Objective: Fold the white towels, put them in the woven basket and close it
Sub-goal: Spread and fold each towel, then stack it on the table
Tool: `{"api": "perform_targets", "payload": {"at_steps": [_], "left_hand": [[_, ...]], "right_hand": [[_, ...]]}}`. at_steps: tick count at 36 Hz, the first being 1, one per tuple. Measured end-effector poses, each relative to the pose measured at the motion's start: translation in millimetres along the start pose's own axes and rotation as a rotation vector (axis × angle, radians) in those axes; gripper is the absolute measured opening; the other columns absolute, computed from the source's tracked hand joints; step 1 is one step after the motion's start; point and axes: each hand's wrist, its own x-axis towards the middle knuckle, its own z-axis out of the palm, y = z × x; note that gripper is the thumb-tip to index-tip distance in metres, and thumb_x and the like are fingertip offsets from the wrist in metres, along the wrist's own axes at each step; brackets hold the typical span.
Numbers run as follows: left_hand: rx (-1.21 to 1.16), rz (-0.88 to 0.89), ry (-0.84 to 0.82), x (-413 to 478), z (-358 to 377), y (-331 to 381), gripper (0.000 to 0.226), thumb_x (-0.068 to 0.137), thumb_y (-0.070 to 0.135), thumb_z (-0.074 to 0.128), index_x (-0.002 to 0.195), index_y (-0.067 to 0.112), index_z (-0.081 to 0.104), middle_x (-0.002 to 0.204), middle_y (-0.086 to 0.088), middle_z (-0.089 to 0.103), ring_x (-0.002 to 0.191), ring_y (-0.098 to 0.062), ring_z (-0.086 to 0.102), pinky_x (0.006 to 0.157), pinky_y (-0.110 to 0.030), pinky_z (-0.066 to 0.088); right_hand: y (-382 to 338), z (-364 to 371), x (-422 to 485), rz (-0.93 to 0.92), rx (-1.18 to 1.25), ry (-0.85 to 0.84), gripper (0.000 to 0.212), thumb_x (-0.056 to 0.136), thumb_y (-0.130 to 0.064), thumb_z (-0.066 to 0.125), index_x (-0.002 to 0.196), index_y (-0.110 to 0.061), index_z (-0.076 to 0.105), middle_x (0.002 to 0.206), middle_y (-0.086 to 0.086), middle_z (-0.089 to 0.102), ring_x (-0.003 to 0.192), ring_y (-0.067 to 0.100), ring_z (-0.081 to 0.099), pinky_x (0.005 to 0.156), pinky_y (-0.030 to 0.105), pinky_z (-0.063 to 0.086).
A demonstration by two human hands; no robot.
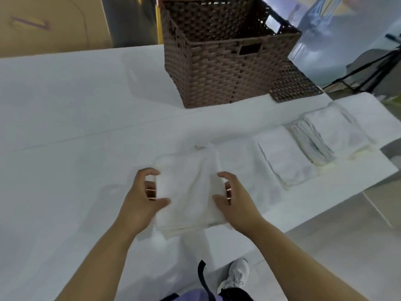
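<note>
A folded white towel [188, 192] lies near the front edge of the white table [65, 127]. My left hand [141, 196] grips its left side, thumb on top and fingers curled at the edge. My right hand [236, 200] grips the right side in the same way. The brown woven basket [217, 68] stands open at the back of the table, beyond the towel. Its woven lid [295, 85] lies flat on the table against the basket's right side.
A single folded white towel [286, 161] and a stack of folded white towels [334, 135] lie to the right, near the table's right edge. A tripod [373, 68] stands on the floor beyond that edge. My shoe [234, 276] shows below the table's front edge.
</note>
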Motion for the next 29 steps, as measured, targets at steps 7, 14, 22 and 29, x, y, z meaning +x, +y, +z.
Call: {"api": "perform_targets", "payload": {"at_steps": [7,14,22,29], "left_hand": [[-0.046,0.151,0.136,-9,63,64,0.049,0.070,0.012,0.080,0.096,0.048,0.061,0.102,0.006,0.062,0.086,-0.016,0.064,0.073,-0.020,0.054],[-0.099,0.129,0.134,-7,171,103,0.034,0.076,0.019,0.077,0.094,0.046,0.065,0.096,0.006,0.062,0.080,-0.009,0.063,0.073,-0.014,0.050],[-0.122,0.127,-0.005,17,276,139,0.026,0.083,0.022,0.070,0.088,0.048,0.067,0.082,0.008,0.061,0.077,-0.007,0.064,0.080,-0.027,0.053],[-0.140,0.233,-0.062,65,332,192,0.023,0.081,0.020,0.072,0.095,0.037,0.067,0.088,0.002,0.064,0.077,-0.001,0.061,0.067,-0.003,0.043]], "right_hand": [[17,-93,11,-0.281,-0.154,0.090,0.036,0.094,-0.016,0.054,0.125,-0.033,0.049,0.111,-0.014,0.044,0.089,0.000,0.049,0.074,0.005,0.041],[66,-199,16,-0.307,-0.232,0.058,0.036,0.096,-0.013,0.051,0.129,-0.026,0.052,0.109,-0.007,0.045,0.071,-0.004,0.047,0.072,0.003,0.038],[123,-300,26,-0.231,-0.289,0.113,0.035,0.095,-0.012,0.052,0.126,-0.027,0.058,0.109,-0.008,0.049,0.076,-0.001,0.050,0.073,0.003,0.038],[140,-367,60,-0.195,-0.288,0.266,0.034,0.095,-0.009,0.051,0.123,-0.028,0.059,0.106,-0.014,0.048,0.085,-0.005,0.053,0.074,0.005,0.040]]}}
